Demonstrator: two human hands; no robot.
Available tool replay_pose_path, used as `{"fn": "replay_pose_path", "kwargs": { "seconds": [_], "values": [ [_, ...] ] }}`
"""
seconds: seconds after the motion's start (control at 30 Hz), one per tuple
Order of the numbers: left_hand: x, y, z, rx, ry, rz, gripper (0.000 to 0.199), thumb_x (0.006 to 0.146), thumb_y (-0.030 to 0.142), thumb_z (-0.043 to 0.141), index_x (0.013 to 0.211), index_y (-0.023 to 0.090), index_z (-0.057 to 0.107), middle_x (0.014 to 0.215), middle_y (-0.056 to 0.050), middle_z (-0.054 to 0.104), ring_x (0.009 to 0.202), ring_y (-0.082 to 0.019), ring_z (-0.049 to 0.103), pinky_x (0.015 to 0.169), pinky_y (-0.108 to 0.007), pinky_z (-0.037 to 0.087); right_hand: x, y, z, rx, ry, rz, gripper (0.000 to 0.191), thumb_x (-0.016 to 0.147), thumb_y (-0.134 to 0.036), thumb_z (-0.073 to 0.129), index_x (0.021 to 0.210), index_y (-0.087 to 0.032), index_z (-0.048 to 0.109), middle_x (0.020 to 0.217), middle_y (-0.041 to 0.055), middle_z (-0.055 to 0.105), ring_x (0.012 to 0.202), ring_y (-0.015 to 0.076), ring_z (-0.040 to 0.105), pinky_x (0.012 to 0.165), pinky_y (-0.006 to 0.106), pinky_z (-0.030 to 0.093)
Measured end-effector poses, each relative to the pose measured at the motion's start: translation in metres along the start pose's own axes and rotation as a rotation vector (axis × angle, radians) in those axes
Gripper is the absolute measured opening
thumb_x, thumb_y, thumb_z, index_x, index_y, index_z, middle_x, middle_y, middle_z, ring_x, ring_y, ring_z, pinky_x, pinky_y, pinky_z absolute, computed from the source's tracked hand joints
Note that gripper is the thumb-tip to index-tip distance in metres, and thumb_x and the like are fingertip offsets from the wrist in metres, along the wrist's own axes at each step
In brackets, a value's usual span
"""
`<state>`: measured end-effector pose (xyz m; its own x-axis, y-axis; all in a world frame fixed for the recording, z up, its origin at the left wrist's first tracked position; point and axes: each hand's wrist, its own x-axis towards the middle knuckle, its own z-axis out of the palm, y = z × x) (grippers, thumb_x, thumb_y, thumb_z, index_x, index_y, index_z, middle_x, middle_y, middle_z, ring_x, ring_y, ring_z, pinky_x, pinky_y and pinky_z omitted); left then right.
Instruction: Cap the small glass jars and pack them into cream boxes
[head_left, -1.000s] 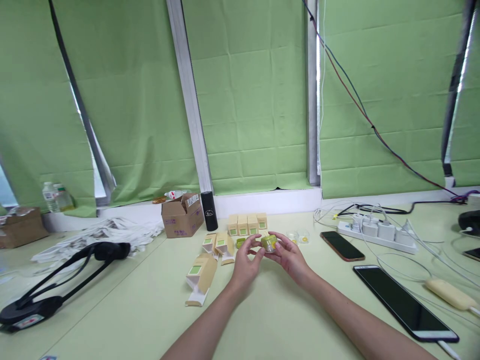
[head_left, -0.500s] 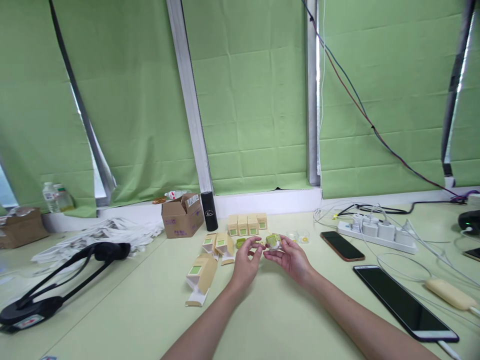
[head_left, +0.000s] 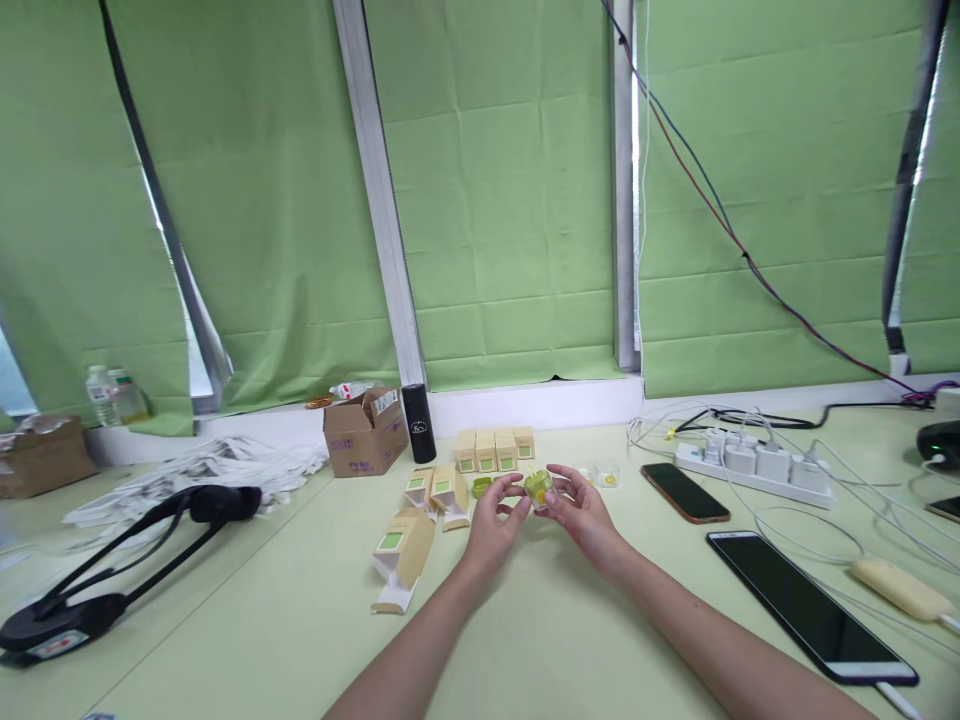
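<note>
Above the middle of the table, a small clear container with a green top (head_left: 538, 486) and an orange-yellow spot is between my hands. My right hand (head_left: 587, 515) pinches it from the right. My left hand (head_left: 491, 525) has its curled thumb and fingers at the container's left side, gripping it there. Just behind my left hand lies a green piece (head_left: 481, 486), partly hidden. Several clear containers with yellow spots (head_left: 606, 476) stand behind my right hand. An open beige carton (head_left: 405, 550) lies at left, with two more open cartons (head_left: 448, 490) behind it.
A row of small beige cartons (head_left: 495, 450) stands farther back. Left are a black cylinder (head_left: 418, 424), a cardboard box (head_left: 365, 436), white cloth (head_left: 217, 475) and a black headset (head_left: 135, 560). Right are a phone (head_left: 684, 491), a tablet-like device (head_left: 810, 605), a power strip (head_left: 754, 470) and cables.
My right hand has turned the container and brought it slightly left, up against my left fingers. An orange-yellow spot on it now shows. The things on the table have stayed put.
</note>
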<state>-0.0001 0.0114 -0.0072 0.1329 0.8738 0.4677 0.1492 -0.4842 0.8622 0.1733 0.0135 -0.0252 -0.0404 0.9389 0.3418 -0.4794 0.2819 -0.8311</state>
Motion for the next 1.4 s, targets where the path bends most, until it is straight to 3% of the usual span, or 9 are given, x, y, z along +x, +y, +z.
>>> {"fn": "replay_pose_path", "kwargs": {
  "seconds": [0.1, 0.2, 0.57, 0.73, 0.9, 1.17, 1.4],
  "values": [
    [0.0, -0.003, -0.001, -0.071, -0.021, -0.008, 0.051, 0.08, 0.042, 0.075, 0.123, 0.018, 0.064, 0.128, -0.015, 0.068, 0.118, -0.029, 0.062, 0.088, -0.035, 0.051, 0.001, 0.001, 0.001, -0.148, 0.04, -0.059, 0.068, 0.06, -0.038, 0.093, 0.119, -0.025, 0.063, 0.104, 0.0047, 0.066, 0.095, 0.024, 0.067, 0.087, 0.044, 0.058],
    [0.001, -0.005, -0.002, -0.155, -0.039, -0.035, 0.058, 0.076, 0.04, 0.078, 0.127, 0.017, 0.062, 0.126, -0.016, 0.068, 0.121, -0.031, 0.061, 0.09, -0.036, 0.051, 0.001, 0.002, 0.004, -0.234, 0.08, -0.117, 0.069, 0.056, -0.031, 0.092, 0.118, -0.027, 0.063, 0.104, 0.0036, 0.061, 0.102, 0.0238, 0.063, 0.086, 0.04, 0.059],
    [0.0, -0.003, -0.003, -0.163, -0.02, 0.012, 0.058, 0.068, 0.02, 0.078, 0.125, 0.02, 0.067, 0.123, -0.012, 0.067, 0.114, -0.027, 0.061, 0.085, -0.033, 0.052, -0.003, 0.011, 0.005, -0.341, 0.0, -0.177, 0.061, 0.064, -0.016, 0.075, 0.121, -0.03, 0.059, 0.118, 0.0043, 0.054, 0.118, 0.0242, 0.056, 0.093, 0.039, 0.057],
    [-0.001, 0.0, -0.004, -0.104, 0.001, 0.023, 0.058, 0.063, 0.007, 0.069, 0.119, 0.02, 0.068, 0.119, -0.011, 0.07, 0.112, -0.026, 0.062, 0.087, -0.034, 0.051, -0.005, 0.012, 0.002, -0.417, -0.059, -0.204, 0.046, 0.064, -0.01, 0.062, 0.106, -0.029, 0.062, 0.12, 0.0034, 0.056, 0.12, 0.0234, 0.056, 0.094, 0.038, 0.056],
    [0.001, -0.001, -0.006, -0.058, 0.053, 0.054, 0.051, 0.062, 0.006, 0.057, 0.11, 0.018, 0.07, 0.109, -0.01, 0.072, 0.106, -0.025, 0.065, 0.083, -0.033, 0.051, -0.006, 0.007, 0.0, -0.557, -0.054, -0.244, 0.049, 0.063, -0.009, 0.058, 0.108, -0.027, 0.064, 0.12, 0.0035, 0.062, 0.116, 0.0239, 0.059, 0.096, 0.04, 0.053],
    [0.006, 0.001, -0.006, 0.084, 0.21, 0.01, 0.036, 0.067, 0.006, 0.052, 0.096, 0.017, 0.069, 0.091, -0.007, 0.076, 0.087, -0.021, 0.073, 0.077, -0.032, 0.049, -0.001, 0.015, -0.006, -0.715, -0.04, -0.134, 0.047, 0.064, -0.014, 0.066, 0.11, -0.025, 0.066, 0.11, 0.0045, 0.072, 0.102, 0.0248, 0.064, 0.081, 0.036, 0.051],
    [0.007, 0.0, -0.008, 0.163, 0.273, -0.018, 0.028, 0.07, 0.005, 0.053, 0.089, 0.017, 0.069, 0.086, -0.005, 0.076, 0.082, -0.021, 0.073, 0.07, -0.029, 0.046, 0.005, 0.03, -0.019, -0.805, -0.052, -0.051, 0.049, 0.067, -0.016, 0.073, 0.115, -0.025, 0.066, 0.111, 0.0061, 0.075, 0.104, 0.0273, 0.069, 0.09, 0.039, 0.052]
  ]
}}
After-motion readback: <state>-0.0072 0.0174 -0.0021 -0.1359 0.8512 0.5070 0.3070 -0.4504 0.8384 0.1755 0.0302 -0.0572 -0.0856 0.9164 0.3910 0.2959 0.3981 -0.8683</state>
